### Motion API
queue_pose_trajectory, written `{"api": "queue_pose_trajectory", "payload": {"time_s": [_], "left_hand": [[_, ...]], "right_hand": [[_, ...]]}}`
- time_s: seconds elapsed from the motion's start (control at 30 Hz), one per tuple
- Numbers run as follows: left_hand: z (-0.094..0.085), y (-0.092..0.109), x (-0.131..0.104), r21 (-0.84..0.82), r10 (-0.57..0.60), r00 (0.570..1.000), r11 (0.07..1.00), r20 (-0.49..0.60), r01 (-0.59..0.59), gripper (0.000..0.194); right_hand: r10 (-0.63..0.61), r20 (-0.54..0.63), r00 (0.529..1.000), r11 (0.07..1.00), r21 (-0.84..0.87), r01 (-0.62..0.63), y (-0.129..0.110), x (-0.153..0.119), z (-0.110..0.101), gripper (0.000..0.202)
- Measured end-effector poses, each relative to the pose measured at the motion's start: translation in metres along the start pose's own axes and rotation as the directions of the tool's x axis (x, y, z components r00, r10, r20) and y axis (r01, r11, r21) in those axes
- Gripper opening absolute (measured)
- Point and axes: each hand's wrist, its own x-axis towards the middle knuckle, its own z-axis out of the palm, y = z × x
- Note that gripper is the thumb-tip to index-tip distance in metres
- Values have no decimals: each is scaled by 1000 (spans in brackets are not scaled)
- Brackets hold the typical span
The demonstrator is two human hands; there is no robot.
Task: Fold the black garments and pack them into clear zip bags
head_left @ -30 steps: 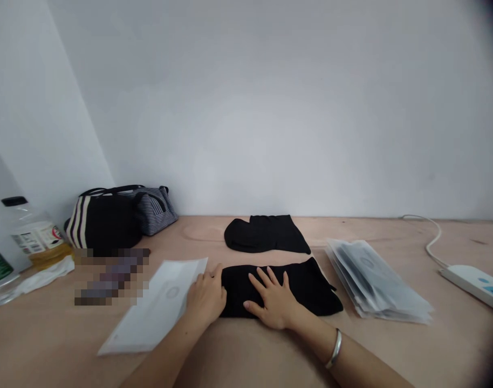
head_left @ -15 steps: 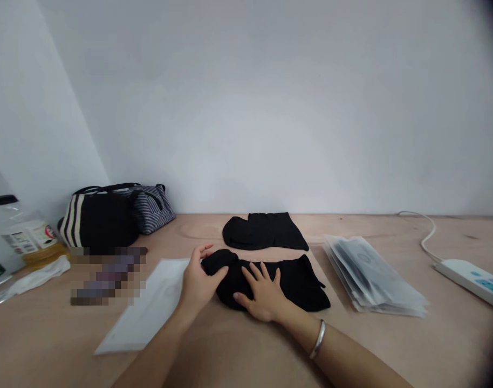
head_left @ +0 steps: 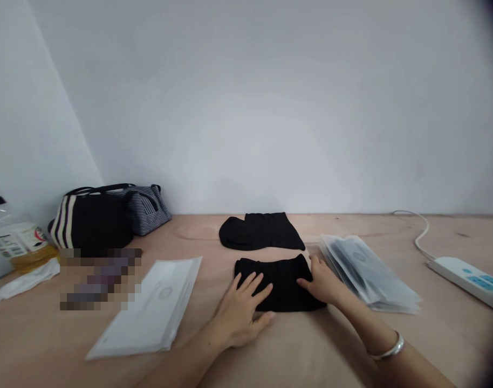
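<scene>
A black cloth piece point(head_left: 285, 285) lies folded in front of me, now roughly rectangular. My left hand point(head_left: 244, 310) rests with spread fingers on its left part, the thumb near its lower edge. At its right end is my right hand point(head_left: 321, 280), the thumb on top of the cloth and the index finger raised near the upper corner; whether it pinches the fabric is unclear. Behind it a second black cloth piece point(head_left: 262, 231) lies flat, with a rounded left end, touched by neither hand.
Translucent bags with a round print lie left point(head_left: 149, 312) and right point(head_left: 371, 275). Farther left stand a striped bag point(head_left: 149, 207), a black bag point(head_left: 96, 221) and a bottle point(head_left: 24, 245); a blurred item lies before them. A white power strip point(head_left: 468, 277) is at the right.
The near cloth's left end has been folded in, so it is shorter. My left hand has moved right onto the cloth; my right hand has shifted to its right end.
</scene>
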Motion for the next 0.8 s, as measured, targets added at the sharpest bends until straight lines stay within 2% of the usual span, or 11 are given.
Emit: {"api": "queue_pose_trajectory", "payload": {"time_s": [0.07, 0.17, 0.23, 0.3, 0.37, 0.4, 0.53, 0.6, 0.67, 0.73, 0.8], "left_hand": [[1, 0, -3, 25, -39, 999, 999, 26, 38, 59], [2, -5, -11, 15, -184, 982, 983, -49, 185, 88], [1, -11, -18, -8, -336, 940, 942, -52, 336, 106], [-2, -19, -26, -3, -480, 877, 877, 6, 480, 115], [-7, -25, -32, 32, -563, 823, 827, 74, 562, 119], [-9, -27, -34, 51, -579, 810, 815, 99, 576, 119], [-14, -27, -35, 88, -584, 800, 812, 137, 577, 118], [-15, -26, -34, 87, -595, 791, 803, 144, 589, 119], [-15, -25, -34, 82, -600, 786, 800, 152, 595, 119], [-14, -25, -34, 67, -595, 789, 803, 151, 592, 119], [-14, -26, -34, 41, -591, 795, 805, 137, 592, 117]], "right_hand": [[38, 40, 998, 991, 130, -43, 3, 2, 3, 68], [130, 106, 986, 940, 305, -156, 5, 4, 4, 78], [164, 141, 976, 909, 364, -205, 5, 6, 3, 77], [179, 161, 971, 882, 411, -231, 2, 7, -2, 69], [181, 181, 967, 850, 465, -247, -6, 8, -11, 59], [176, 189, 966, 838, 487, -248, -12, 10, -15, 57], [123, 184, 975, 831, 518, -203, -51, 19, -27, 68], [77, 160, 984, 847, 510, -149, -79, 21, -23, 76], [-4, 119, 993, 871, 488, -54, -110, 18, -11, 74], [-120, 101, 988, 950, 299, 84, -140, 10, 8, 72], [-145, 118, 982, 984, 122, 131, -163, -1, 28, 67]]}}
